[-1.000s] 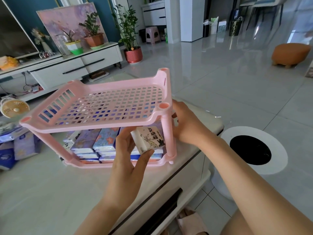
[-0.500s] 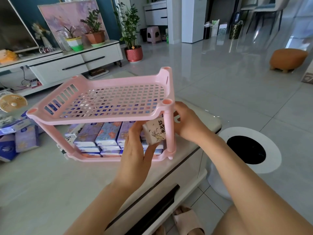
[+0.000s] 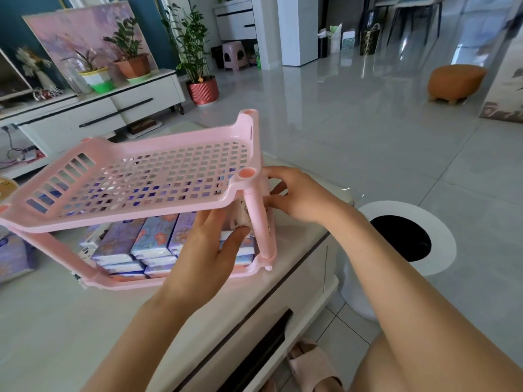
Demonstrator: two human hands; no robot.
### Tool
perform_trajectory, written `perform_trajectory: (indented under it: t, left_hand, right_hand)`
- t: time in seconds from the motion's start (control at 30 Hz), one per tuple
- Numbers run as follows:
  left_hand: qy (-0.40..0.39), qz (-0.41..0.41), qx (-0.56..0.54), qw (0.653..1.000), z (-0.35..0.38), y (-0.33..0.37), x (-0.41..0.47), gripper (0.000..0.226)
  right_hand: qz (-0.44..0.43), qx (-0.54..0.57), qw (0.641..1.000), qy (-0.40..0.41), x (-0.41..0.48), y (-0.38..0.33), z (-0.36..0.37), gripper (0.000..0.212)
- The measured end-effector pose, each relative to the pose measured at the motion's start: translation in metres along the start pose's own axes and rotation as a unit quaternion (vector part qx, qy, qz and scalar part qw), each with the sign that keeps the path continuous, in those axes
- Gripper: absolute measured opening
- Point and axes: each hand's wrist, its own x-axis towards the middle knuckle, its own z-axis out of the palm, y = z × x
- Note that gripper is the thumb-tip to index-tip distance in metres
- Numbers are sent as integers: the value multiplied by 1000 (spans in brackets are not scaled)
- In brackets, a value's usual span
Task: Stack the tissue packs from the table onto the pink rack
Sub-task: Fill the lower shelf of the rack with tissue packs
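Note:
The pink two-tier rack (image 3: 113, 219) stands on the white table (image 3: 56, 335). Its top shelf holds nothing. Several flowered tissue packs (image 3: 152, 236) lie stacked in rows on the lower shelf. My left hand (image 3: 203, 250) grips a white tissue pack (image 3: 240, 219) with a dark drawing on it. The pack is inside the lower tier at its right end, just behind the front right post. My right hand (image 3: 302, 196) reaches in from the rack's right side, and its bent fingers meet the pack's far end. The post and my fingers hide most of the pack.
More tissue packs (image 3: 14, 256) lie on the table left of the rack. A white bin with a black opening (image 3: 402, 239) stands on the floor right of the table. A pink slipper (image 3: 311, 366) lies below the table's edge.
My left hand has carried the white pack up and to the right, into the lower tier behind the post. My right hand's fingers have closed in on its far end.

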Motion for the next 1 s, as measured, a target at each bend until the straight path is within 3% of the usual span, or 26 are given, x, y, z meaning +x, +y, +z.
perform_trajectory:
  t: [0.13,0.33,0.5,0.73,0.9,1.0]
  left_hand:
    - [-46,11,16,999,-4,0,7,40]
    - [-75,8,23,997,-11,7,23,53]
    - [-40,-7,62,997,-12,2,26,22]
    - [-20,-68,-64,995,2,5,26,41]
    - [25,-51,-70,996,7,6,25,54]
    - [2,-36,-49,998,6,7,23,54]
  right_hand:
    - [5,27,1000,5,5,1,2,48]
    - [13,54,998,0,7,2,1,45]
    - [15,74,997,6,6,3,-1,44]
    - [11,46,999,6,10,5,3,48]
    - [12,55,998,0,12,5,0,47]
    - [12,60,998,-1,11,5,-2,47]
